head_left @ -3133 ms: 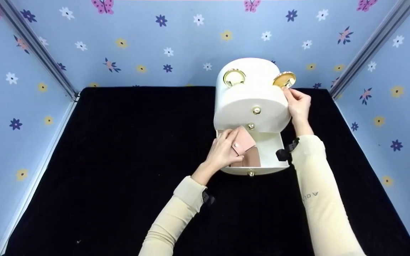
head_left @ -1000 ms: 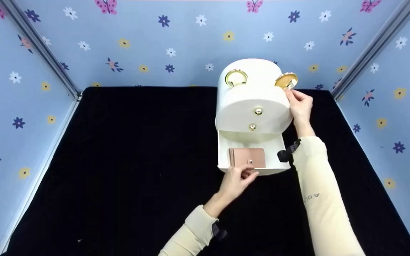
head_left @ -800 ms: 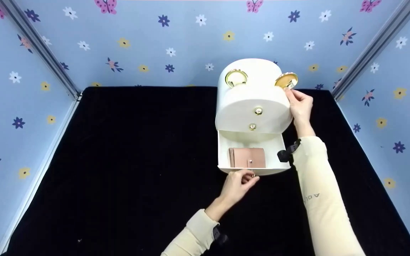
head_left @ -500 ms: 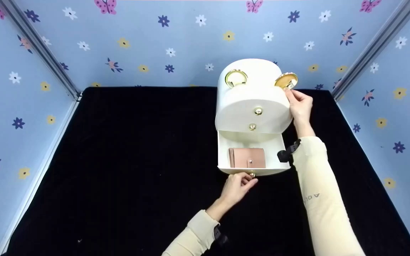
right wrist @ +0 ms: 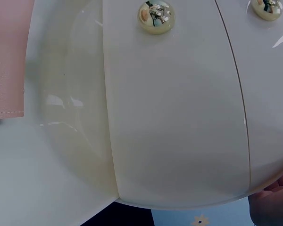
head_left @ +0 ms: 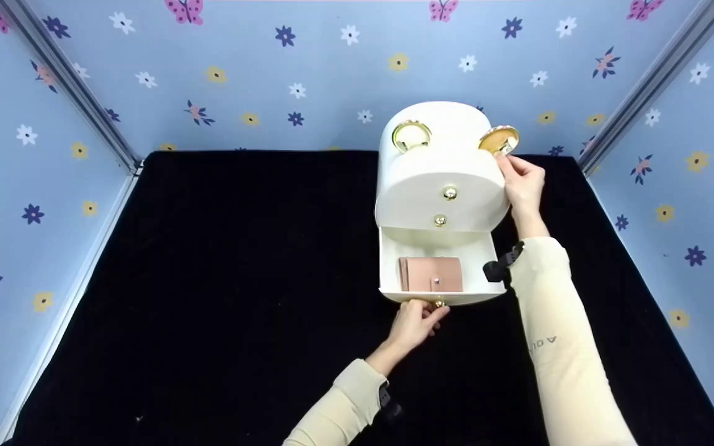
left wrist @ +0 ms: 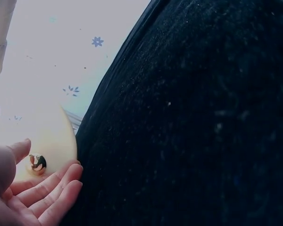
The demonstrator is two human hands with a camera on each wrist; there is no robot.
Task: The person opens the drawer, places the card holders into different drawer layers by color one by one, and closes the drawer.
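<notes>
A white drawer cabinet (head_left: 443, 167) stands with its bottom drawer (head_left: 482, 272) pulled out. A pink wallet (head_left: 434, 275) with a snap lies flat against the drawer's front; a second layer shows along its left edge. My left hand (head_left: 411, 325) is at the bottom drawer's gold knob (head_left: 439, 303). In the left wrist view, its thumb and extended fingers flank that knob (left wrist: 37, 164), with the fingers low by the drawer front. My right hand (head_left: 523, 181) holds the cabinet's upper right side, fingertips right by the base of a gold round ear (head_left: 498, 140).
Two closed drawers above have gold knobs (head_left: 450, 193). Another gold ear (head_left: 411, 136) stands at the cabinet's top left. Black cloth (head_left: 239, 279) covers the table. Blue flowered panels (head_left: 307, 68) enclose the back and sides.
My left hand has laid the pink wallet in the drawer, let go, and moved down to the bottom knob. My right hand has stayed at the cabinet's side.
</notes>
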